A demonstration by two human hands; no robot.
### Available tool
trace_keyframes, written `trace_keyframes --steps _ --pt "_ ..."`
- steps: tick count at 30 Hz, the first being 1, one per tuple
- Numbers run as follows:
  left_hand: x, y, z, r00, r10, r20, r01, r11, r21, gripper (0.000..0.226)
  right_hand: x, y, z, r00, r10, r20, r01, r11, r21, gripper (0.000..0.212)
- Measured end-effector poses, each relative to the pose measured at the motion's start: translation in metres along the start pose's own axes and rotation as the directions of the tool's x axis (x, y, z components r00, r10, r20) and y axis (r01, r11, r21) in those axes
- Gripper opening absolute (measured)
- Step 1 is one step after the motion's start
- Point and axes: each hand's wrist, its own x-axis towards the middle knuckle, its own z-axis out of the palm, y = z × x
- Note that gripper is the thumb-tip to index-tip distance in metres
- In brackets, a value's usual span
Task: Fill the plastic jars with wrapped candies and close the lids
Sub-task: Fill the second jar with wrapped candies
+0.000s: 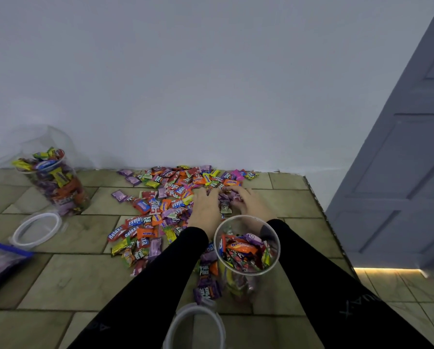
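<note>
Now both hands, left hand (205,205) and right hand (246,201), cup candies (226,202); fingers curled round them. I'd scoop low, lift together over near jar (246,244).

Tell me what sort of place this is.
Probably a room in a home, worked on at floor level: a stone-patterned floor meets a plain white wall, with a grey panelled door on the right. Loose candies lie spread on the floor.

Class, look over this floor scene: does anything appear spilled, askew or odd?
Yes: the wrapped candies lie spilled across the tiled floor, and the far clear plastic jar stands overfilled, its white lid lying off beside it.
</note>
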Motion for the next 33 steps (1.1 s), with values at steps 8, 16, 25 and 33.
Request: trace_keyframes --steps 8,16,25,33 --pt "-0.004 0.016 -0.024 0.991 -0.006 -0.135 -0.016 0.986 -0.165 0.027 -0.017 -0.008 -0.017 0.992 -0.03 -0.121 0.041 0.995 0.089 0.035" --pt "-0.027 0.042 -0.055 0.985 0.053 -0.162 -0.1 0.949 -0.299 0.016 -0.038 -0.039 -0.049 0.964 0.003 -0.265 0.047 0.983 0.179 0.026" --pt "-0.062 0.061 -0.089 0.94 0.174 -0.294 -0.27 0.905 -0.328 0.015 -0.078 -0.092 -0.079 0.917 -0.024 -0.398 0.142 0.952 0.27 0.026" --pt "-0.093 0.073 -0.108 0.895 0.168 -0.412 -0.353 0.832 -0.428 0.012 -0.098 -0.132 -0.084 0.818 0.015 -0.576 0.282 0.861 0.422 0.021"
